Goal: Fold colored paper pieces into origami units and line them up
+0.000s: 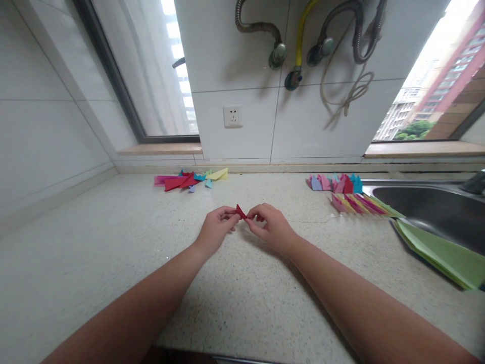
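A small dark red piece of folded paper (240,212) is pinched between my two hands, just above the speckled countertop (235,293). My left hand (219,222) grips its left side between thumb and fingers. On the other side, the thumb and fingertips of my right hand (270,224) close on its lower right corner. The paper's upper end comes to a point. My fingertips cover part of its folds.
Folded paper pieces (178,182) in several colours lie at the back left. More folded pieces (335,183) stand at the back right, with a row of pleated ones (356,203) before them. Green paper sheets (441,247) lie beside the steel sink (424,184). A socket (232,117) is on the wall.
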